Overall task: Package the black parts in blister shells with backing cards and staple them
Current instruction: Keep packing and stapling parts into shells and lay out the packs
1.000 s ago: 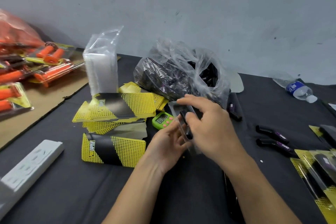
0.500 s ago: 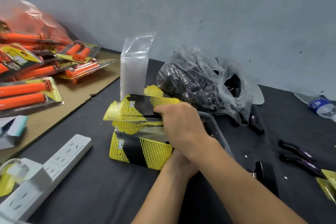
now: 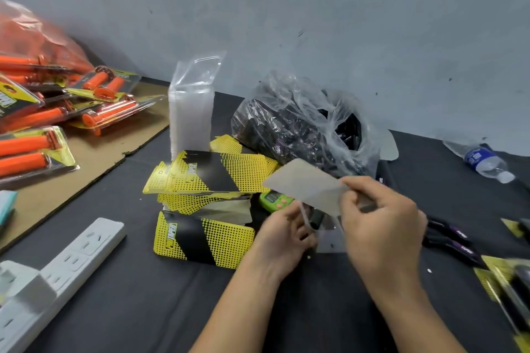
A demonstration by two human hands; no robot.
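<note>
My right hand [image 3: 381, 226] pinches a backing card [image 3: 304, 185] by one end, its plain grey back turned up. Just below it my left hand [image 3: 282, 233] holds a clear blister shell [image 3: 329, 233] with a black part [image 3: 317, 218] inside. Stacks of yellow and black backing cards [image 3: 212, 172] lie to the left of my hands, with one more card [image 3: 200, 239] in front. A clear plastic bag of black parts [image 3: 301, 126] sits behind my hands. Two loose black parts [image 3: 450, 236] lie to the right.
A bagged stack of empty blister shells [image 3: 190, 117] stands upright behind the cards. Finished orange packages [image 3: 43, 112] cover cardboard [image 3: 94, 152] at left. A white power strip [image 3: 66, 269] lies front left, a green timer [image 3: 272, 200] by the cards, a water bottle [image 3: 484, 162] far right.
My right hand has come off the card stack with one card and carried it right, over the shell in my left hand. The view has swung slightly right.
</note>
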